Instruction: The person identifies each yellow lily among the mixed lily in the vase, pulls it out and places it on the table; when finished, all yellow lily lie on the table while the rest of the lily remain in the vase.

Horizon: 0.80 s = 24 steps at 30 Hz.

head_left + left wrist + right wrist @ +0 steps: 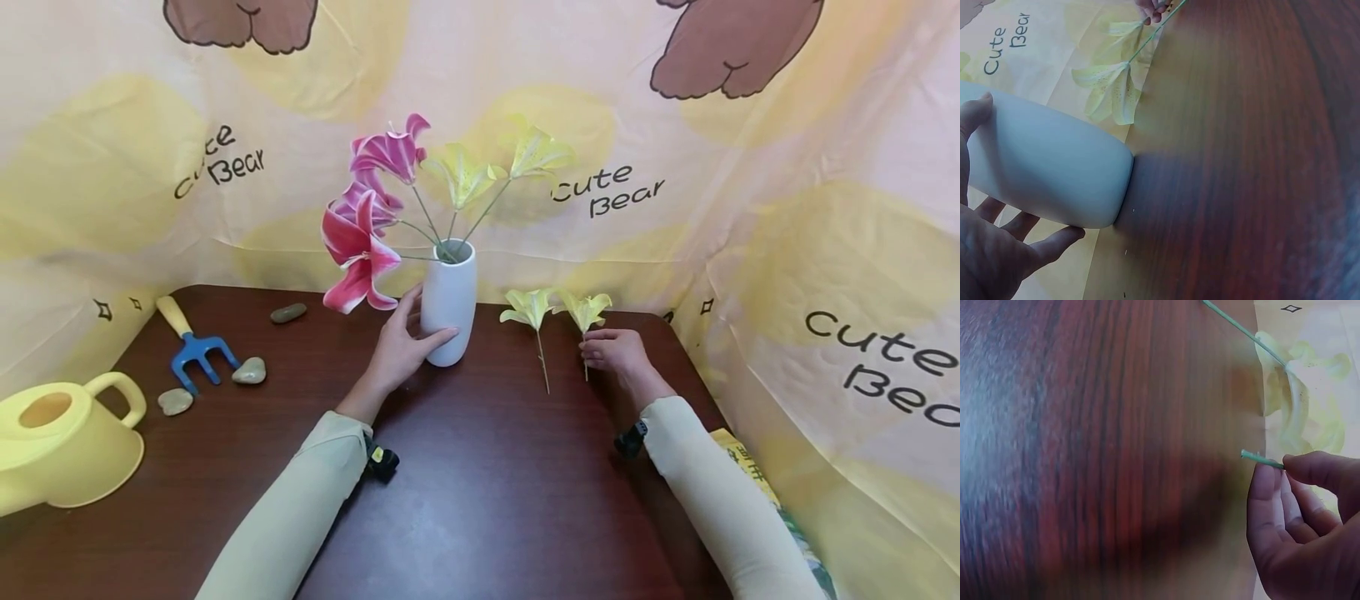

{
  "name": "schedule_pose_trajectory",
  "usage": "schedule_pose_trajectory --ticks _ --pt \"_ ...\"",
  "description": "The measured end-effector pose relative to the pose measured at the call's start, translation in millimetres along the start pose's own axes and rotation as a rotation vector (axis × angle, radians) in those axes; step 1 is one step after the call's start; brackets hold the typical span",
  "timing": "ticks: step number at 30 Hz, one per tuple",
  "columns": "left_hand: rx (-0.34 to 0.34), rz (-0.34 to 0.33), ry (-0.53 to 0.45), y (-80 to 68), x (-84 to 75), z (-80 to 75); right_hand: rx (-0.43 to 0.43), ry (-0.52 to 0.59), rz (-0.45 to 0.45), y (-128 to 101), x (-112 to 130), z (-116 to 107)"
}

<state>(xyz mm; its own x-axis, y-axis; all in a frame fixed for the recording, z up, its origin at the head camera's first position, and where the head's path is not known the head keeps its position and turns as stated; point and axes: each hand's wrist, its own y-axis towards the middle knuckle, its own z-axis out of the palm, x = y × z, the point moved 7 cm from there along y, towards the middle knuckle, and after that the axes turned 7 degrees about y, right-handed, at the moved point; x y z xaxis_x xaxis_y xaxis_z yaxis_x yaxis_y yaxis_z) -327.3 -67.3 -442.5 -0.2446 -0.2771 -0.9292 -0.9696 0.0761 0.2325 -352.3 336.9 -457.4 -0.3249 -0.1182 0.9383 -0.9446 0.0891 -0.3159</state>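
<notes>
The dark wooden table (pixel 480 500) carries the tall white ceramic vase (pixel 448 312), cupped upright by the left hand (pixel 397 346). To its right, a yellow artificial lily's thin stem (pixel 1261 460) is apparently pinched in the right hand (pixel 618 352), its long axis pointing away from the person.

A white vase (pixel 448 304) carries pink-and-white lilies (pixel 365 225) and pale yellow ones (pixel 495 167) on green stems. The table (pixel 480 483) is dark reddish-brown wood grain. The backdrop (pixel 787 208) is cream with yellow blotches, brown bears and black lettering. A pale yellow watering can (pixel 63 442) and a blue fork (pixel 197 348) with a yellow handle are here too.
</notes>
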Motion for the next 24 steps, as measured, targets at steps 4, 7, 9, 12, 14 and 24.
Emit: schedule_pose_trajectory --ticks 4,7,9,12,14,24 --pt "0.002 -0.004 -0.005 -0.9 1.1 0.9 0.017 -0.008 0.016 6 -11 4" --pt "0.003 -0.005 -0.008 -0.9 2.1 1.6 0.025 -0.021 0.029 8 -15 8" --pt "0.002 -0.004 -0.008 -0.8 2.6 1.9 0.026 -0.031 0.037 8 -16 11" --pt "0.004 -0.002 -0.008 -0.9 2.6 2.3 0.033 -0.031 0.045 7 -17 13" --pt "0.005 0.0 -0.008 -0.9 2.3 2.4 0.032 -0.029 0.053 6 -18 13" --pt "0.001 0.012 -0.011 0.6 1.6 1.1 0.046 -0.008 0.053 4 -17 14"
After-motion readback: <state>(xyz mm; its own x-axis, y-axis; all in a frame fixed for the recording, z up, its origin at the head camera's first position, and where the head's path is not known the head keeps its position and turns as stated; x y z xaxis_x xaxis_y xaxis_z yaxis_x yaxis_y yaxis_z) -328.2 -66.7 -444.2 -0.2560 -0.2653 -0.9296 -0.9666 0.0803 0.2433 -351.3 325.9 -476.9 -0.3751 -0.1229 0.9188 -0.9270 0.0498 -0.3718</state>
